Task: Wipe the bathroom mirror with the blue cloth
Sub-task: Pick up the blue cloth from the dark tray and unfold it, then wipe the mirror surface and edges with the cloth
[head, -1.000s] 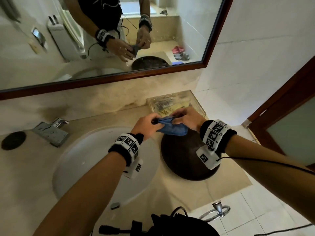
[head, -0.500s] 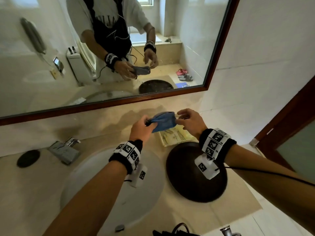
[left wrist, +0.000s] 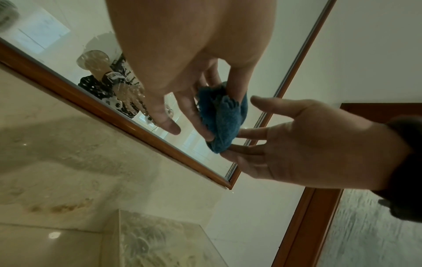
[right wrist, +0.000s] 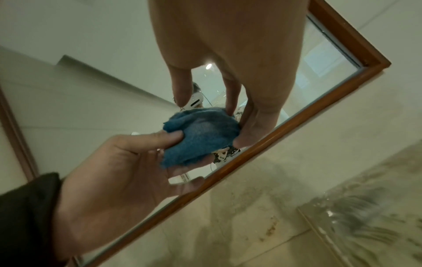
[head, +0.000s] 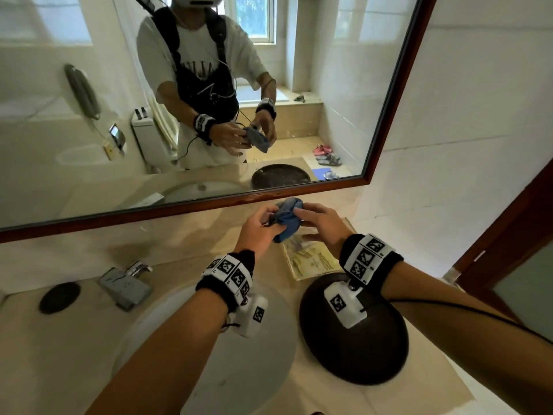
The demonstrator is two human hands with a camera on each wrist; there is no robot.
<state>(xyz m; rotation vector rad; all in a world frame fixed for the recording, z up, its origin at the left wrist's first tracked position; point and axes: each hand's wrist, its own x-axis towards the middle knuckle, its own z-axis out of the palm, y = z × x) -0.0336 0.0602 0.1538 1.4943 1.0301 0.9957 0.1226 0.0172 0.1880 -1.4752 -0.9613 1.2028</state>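
The blue cloth is bunched into a wad in the air, just below the mirror's brown lower frame. My left hand grips the blue cloth with its thumb on top and fingers underneath. My right hand comes in from the right. Its straight fingers touch the far side of the blue cloth, and its thumb stands slightly off it. The mirror reflects both hands and the cloth.
A white sink lies below my left arm, with a chrome faucet and a dark round disc to its left. A dark bowl and a clear tray of papers sit under my right arm. A wooden door stands at the right.
Both hands have lifted the cloth from above the dark bowl up toward the mirror's lower edge. The cloth is more bunched, and the right hand's pinch has loosened.
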